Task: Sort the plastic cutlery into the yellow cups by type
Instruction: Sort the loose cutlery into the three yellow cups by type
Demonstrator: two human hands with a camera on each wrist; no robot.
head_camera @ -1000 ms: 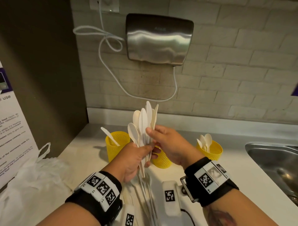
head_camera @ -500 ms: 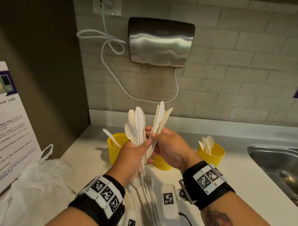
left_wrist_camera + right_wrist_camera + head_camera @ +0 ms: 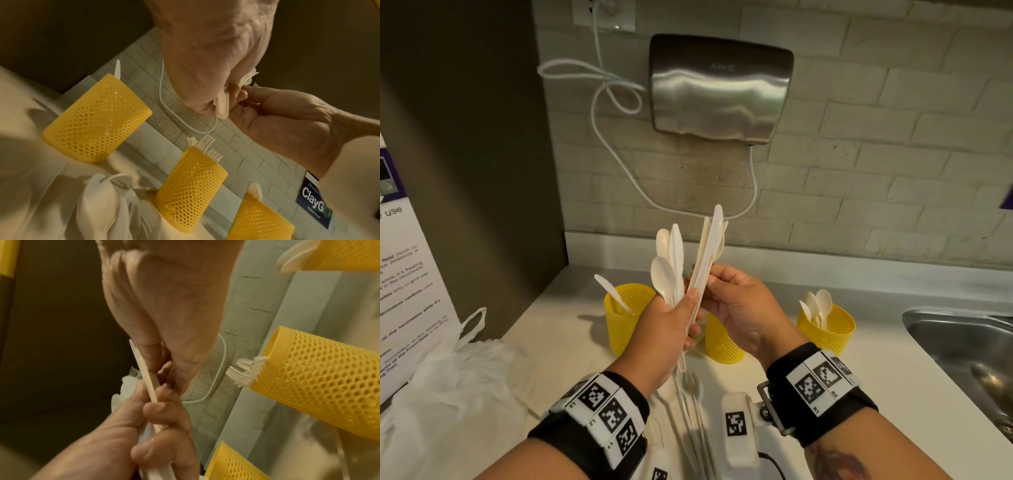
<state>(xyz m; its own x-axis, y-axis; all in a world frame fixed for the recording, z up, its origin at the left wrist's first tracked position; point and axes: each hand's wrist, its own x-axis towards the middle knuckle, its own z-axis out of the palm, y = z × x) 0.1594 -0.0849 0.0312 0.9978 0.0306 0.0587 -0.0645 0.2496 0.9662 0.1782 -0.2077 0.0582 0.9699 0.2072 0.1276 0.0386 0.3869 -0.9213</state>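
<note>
My left hand [image 3: 681,315] grips an upright bundle of white spoons and knives [image 3: 671,270] above the counter. My right hand [image 3: 717,284] pinches a few knives [image 3: 709,246], fanned to the right of that bundle while their handles stay in my left fist. The left yellow cup [image 3: 628,318] holds one knife. The middle cup [image 3: 722,339] is half hidden behind my hands; the left wrist view shows forks [image 3: 207,146] in it. The right cup [image 3: 825,329] holds spoons. In the right wrist view both hands meet on the knife handles [image 3: 146,374].
Loose cutlery [image 3: 691,411] lies on the counter under my wrists. A crumpled white plastic bag [image 3: 448,394] is at the left and a steel sink [image 3: 962,342] at the right. A hand dryer [image 3: 719,89] with a looped cord hangs on the brick wall.
My right hand has drawn a few knives away from the bundle, tilting them to the right. The left hand keeps its grip on the rest.
</note>
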